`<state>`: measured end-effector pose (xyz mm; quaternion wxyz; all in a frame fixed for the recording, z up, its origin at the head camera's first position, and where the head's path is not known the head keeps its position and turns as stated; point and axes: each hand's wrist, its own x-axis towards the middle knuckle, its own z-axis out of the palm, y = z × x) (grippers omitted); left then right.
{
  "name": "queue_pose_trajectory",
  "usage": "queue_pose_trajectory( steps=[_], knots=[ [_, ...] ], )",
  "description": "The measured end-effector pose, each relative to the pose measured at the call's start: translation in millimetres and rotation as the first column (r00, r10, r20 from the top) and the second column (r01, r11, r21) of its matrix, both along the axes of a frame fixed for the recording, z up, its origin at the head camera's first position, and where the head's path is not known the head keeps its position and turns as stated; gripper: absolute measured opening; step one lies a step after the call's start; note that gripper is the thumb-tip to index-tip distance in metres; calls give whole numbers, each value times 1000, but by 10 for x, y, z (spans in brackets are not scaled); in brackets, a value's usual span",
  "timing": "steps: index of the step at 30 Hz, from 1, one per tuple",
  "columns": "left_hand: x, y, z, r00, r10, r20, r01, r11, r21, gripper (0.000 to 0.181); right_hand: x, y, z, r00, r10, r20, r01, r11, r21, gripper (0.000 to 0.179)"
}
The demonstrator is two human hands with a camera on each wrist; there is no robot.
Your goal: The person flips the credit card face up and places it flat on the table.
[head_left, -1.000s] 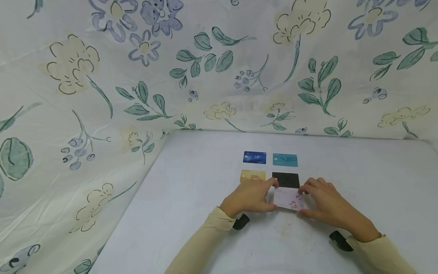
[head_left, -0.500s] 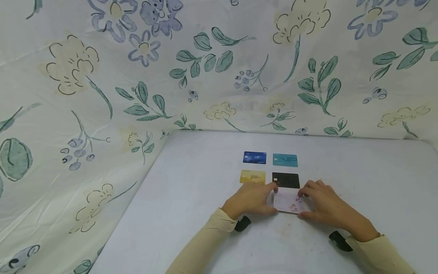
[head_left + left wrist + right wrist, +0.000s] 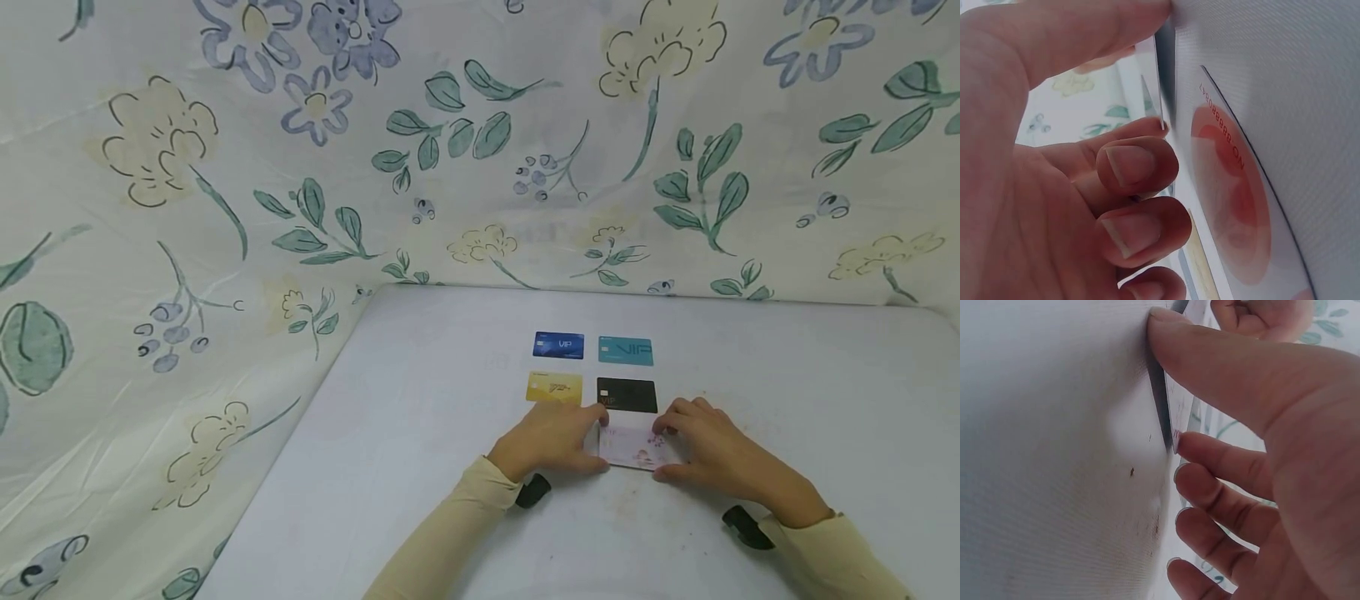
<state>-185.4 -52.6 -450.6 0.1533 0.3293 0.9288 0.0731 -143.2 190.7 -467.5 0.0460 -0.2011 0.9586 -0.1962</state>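
A pale pink card (image 3: 633, 442) with purple flower prints lies between my hands, just in front of a black card (image 3: 627, 395). My left hand (image 3: 551, 437) pinches its left edge between thumb and index finger. At the right edge, my right hand (image 3: 716, 446) pinches it the same way; the card's thin side (image 3: 1175, 403) shows in the right wrist view, a little off the table at that end. Under my left hand lies another card (image 3: 1229, 187) with a red oval and printed number, hidden in the head view. My left hand's other fingers are loosely bent.
A yellow card (image 3: 553, 387) lies left of the black one. Behind them are a dark blue VIP card (image 3: 558, 345) and a teal VIP card (image 3: 626, 350). The white table (image 3: 420, 400) meets a floral cloth (image 3: 480, 183) at the back and left.
Both hands have shifted the pink card slightly toward me, leaving more of the black card and yellow card uncovered. The pinch on both edges has stayed. Over the last half second there is hardly any motion.
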Motion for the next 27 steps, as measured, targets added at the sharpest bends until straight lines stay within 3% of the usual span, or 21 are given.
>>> queue_pose_trajectory(
  steps=[27],
  knots=[
    [-10,-5,-13,999,8,46,-8,1000,-1,55,-21,23,-39,1000,-1,18,1,1000,-31,50]
  ],
)
